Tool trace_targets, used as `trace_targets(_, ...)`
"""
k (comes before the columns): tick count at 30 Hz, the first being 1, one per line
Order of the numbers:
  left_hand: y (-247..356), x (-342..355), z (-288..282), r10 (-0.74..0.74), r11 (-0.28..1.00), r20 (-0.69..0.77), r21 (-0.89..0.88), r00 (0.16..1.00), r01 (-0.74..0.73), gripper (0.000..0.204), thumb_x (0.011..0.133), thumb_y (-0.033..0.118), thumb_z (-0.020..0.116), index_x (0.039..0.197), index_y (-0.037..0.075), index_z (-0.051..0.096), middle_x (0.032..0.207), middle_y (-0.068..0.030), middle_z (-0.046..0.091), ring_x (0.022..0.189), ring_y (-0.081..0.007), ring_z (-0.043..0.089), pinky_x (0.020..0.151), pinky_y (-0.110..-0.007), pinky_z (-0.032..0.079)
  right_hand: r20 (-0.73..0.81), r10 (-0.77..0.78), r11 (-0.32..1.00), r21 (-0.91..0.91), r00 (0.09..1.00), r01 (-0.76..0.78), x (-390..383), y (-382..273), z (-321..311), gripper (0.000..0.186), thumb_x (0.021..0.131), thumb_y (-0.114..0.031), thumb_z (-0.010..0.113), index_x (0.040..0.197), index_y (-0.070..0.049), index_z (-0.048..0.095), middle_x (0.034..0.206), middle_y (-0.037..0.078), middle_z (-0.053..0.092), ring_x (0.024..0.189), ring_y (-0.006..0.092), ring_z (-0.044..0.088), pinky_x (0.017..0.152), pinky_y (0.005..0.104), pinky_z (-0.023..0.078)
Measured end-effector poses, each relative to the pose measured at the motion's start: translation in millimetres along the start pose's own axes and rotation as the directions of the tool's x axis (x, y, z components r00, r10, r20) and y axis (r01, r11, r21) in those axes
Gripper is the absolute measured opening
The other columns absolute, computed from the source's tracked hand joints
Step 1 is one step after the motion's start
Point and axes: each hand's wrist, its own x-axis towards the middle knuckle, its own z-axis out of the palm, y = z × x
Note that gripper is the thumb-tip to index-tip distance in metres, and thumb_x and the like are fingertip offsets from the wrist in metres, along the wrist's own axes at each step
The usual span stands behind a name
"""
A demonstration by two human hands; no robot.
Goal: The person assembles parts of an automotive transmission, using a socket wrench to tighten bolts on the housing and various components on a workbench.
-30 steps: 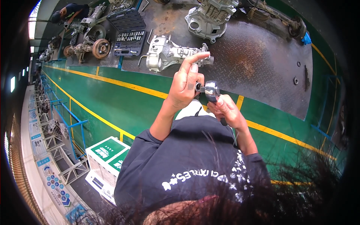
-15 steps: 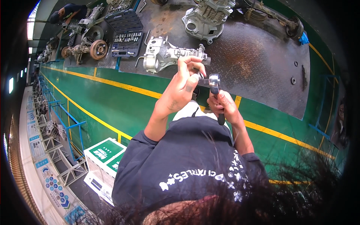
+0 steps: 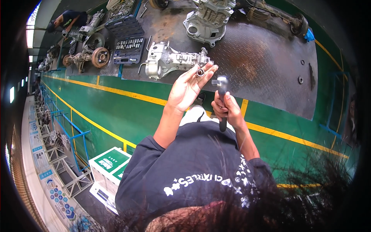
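Observation:
My left hand is raised with its fingers fairly straight, holding a small silver socket among them. To its right, my right hand is closed around the black handle of a ratchet wrench, whose chrome head and square drive face left, apart from the socket. Beyond both hands a silver gearbox lies on its side on a dark tread-plate surface, partly behind my left fingers. Behind it stands a larger cast housing.
An open socket case lies left of the gearbox, near a rusty-drummed axle. A co-worker bends over parts at upper left. Another axle and loose rings are at right. A white box and blue rails are at lower left.
The socket has moved left, away from the ratchet head. My left fingers have straightened from their bent grip around it. The ratchet now stands more upright in my right hand.

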Motion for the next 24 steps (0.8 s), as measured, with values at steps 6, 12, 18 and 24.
trace_targets(6, -13, 5, 0, 0.087, 0.982, -0.039, 0.171, 0.995, -0.079, 0.025, 0.108, 0.013, 0.044, 0.122, -0.006, 0.054, 0.133, -0.0219, 0.059, 0.132, -0.0332, 0.055, 0.109, -0.038, 0.052, -0.100, -0.038, 0.992, -0.124, 0.994, 0.026, 16, 5, 7, 0.054, 0.105, -0.061, 0.035, 0.082, -0.012, 0.037, 0.062, -0.007, 0.030, 0.048, 0.0031, 0.027, 0.044, 0.0216, 0.032)
trace_targets(12, -24, 4, -1, 0.301, 0.906, -0.032, 0.321, 0.953, -0.276, 0.021, 0.101, 0.010, 0.061, 0.117, 0.006, 0.048, 0.128, -0.0181, 0.061, 0.128, -0.0281, 0.059, 0.107, -0.036, 0.050, -0.076, -0.052, 0.998, -0.032, 0.996, 0.050, 11, 6, 3, 0.054, 0.105, -0.061, 0.035, 0.081, -0.013, 0.036, 0.061, -0.007, 0.029, 0.046, 0.0035, 0.025, 0.043, 0.0224, 0.032)
trace_targets(18, -30, 10, -29, 0.295, 0.901, -0.089, 0.356, 0.951, -0.246, 0.030, 0.099, 0.025, 0.068, 0.117, 0.004, 0.054, 0.121, -0.0131, 0.065, 0.106, -0.0188, 0.066, 0.099, -0.029, 0.054, -0.102, -0.087, 0.996, -0.033, 0.991, 0.084, 10, 2, -6, 0.053, 0.106, -0.059, 0.033, 0.080, -0.013, 0.034, 0.060, -0.006, 0.029, 0.045, 0.0038, 0.025, 0.041, 0.0226, 0.031)
trace_targets(24, -33, 17, -60, 0.058, 0.901, -0.024, 0.431, 0.998, -0.042, 0.049, 0.111, 0.039, 0.040, 0.142, 0.003, 0.049, 0.083, 0.0019, 0.054, 0.068, -0.0065, 0.047, 0.064, -0.021, 0.042, -0.163, -0.016, 0.993, -0.115, 0.987, -0.003, 5, 6, -22, 0.052, 0.107, -0.059, 0.034, 0.080, -0.014, 0.036, 0.060, -0.007, 0.028, 0.046, 0.0031, 0.025, 0.042, 0.0223, 0.031)
